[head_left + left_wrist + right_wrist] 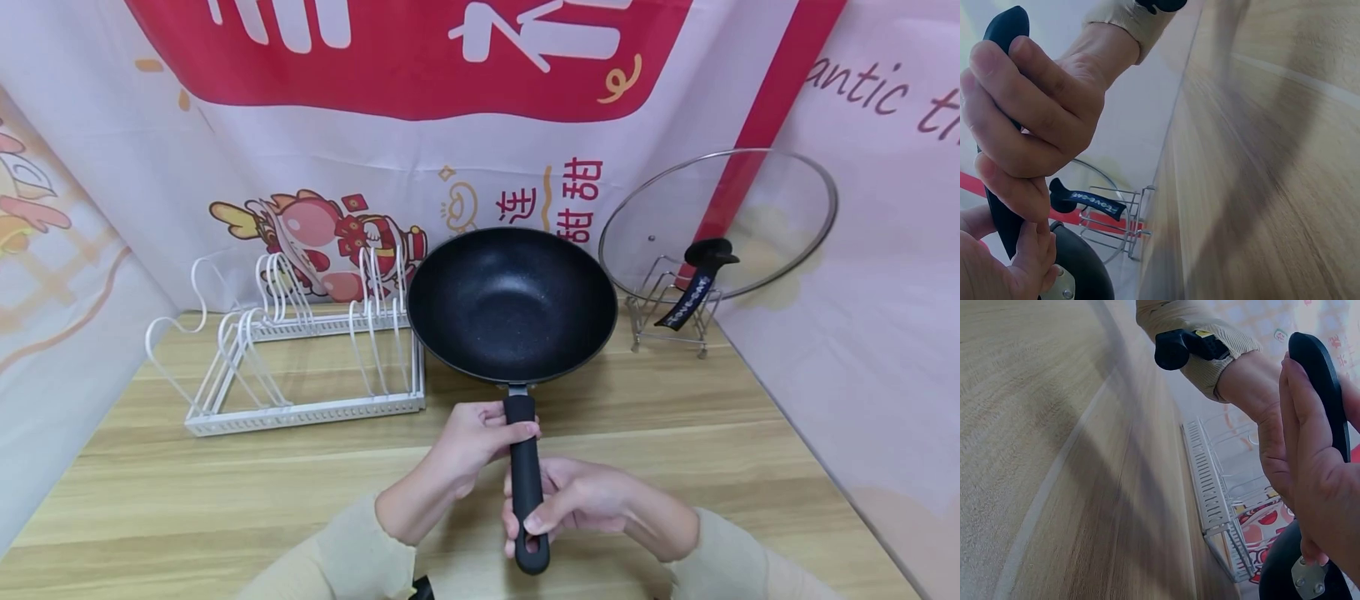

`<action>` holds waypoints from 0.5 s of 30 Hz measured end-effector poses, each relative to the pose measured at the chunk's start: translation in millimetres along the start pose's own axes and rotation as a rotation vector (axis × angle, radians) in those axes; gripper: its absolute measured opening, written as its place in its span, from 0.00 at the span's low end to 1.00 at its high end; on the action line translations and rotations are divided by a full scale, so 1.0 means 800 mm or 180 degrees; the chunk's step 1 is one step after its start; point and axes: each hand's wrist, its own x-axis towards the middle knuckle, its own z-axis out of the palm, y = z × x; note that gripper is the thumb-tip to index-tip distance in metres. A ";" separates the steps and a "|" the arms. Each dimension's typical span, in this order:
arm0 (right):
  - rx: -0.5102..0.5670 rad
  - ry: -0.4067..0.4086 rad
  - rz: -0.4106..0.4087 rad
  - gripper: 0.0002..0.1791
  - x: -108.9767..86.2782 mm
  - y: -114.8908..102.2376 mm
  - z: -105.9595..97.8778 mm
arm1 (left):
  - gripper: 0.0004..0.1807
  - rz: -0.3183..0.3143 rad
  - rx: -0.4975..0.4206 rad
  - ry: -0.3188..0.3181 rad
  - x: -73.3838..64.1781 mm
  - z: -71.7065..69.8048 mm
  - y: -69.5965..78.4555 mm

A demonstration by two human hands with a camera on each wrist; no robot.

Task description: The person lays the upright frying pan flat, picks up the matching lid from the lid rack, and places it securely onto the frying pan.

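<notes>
A black wok (513, 304) is held up over the table, its dark inside facing the head camera and its long black handle (527, 475) pointing toward me. My left hand (480, 437) grips the handle near the pan, thumb laid across the top. Lower down, my right hand (573, 500) holds the handle's end, with the thumb on top beside the hanging hole and the fingers underneath. From below, the left wrist view shows the right hand's fingers (1041, 112) against the underside of the handle. Rivets on the wok's bracket (1310, 578) appear in the right wrist view.
To the left stands a white wire rack (303, 412) with several upright loops. At the back right, a glass lid (780, 208) with a black knob leans in a small wire stand (667, 333). Printed cloth (337, 137) hangs behind the wooden table (225, 508).
</notes>
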 end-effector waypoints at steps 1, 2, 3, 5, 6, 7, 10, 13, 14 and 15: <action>0.0009 0.0003 0.0002 0.16 0.000 0.001 0.000 | 0.16 -0.0003 0.0014 0.0002 0.000 0.000 0.000; 0.0024 0.0006 0.0006 0.16 0.000 0.001 -0.001 | 0.16 -0.0005 0.0026 0.0002 0.000 0.000 -0.001; 0.0041 0.0007 0.0010 0.16 0.000 0.002 -0.001 | 0.16 -0.0013 0.0038 0.0006 0.000 0.000 -0.001; 0.0063 0.0010 0.0013 0.16 0.000 0.003 -0.002 | 0.16 -0.0029 0.0054 0.0008 0.001 0.000 -0.002; 0.0068 0.0010 0.0013 0.16 0.000 0.004 -0.002 | 0.16 -0.0036 0.0059 0.0005 0.001 0.000 -0.003; 0.0074 0.0010 0.0016 0.16 0.000 0.005 -0.003 | 0.16 -0.0044 0.0063 0.0001 0.002 0.000 -0.004; 0.0095 0.0018 0.0049 0.16 0.000 0.006 -0.003 | 0.16 -0.0066 0.0062 -0.0005 0.003 0.000 -0.006; 0.0115 0.0013 0.0076 0.16 0.001 0.006 -0.004 | 0.16 -0.0084 0.0072 0.0013 0.003 -0.001 -0.007; 0.0116 0.0015 0.0082 0.16 0.001 0.005 -0.004 | 0.16 -0.0084 0.0079 0.0019 0.004 -0.002 -0.008; 0.0114 0.0023 0.0083 0.16 0.002 0.005 -0.004 | 0.16 -0.0081 0.0089 0.0023 0.004 -0.002 -0.008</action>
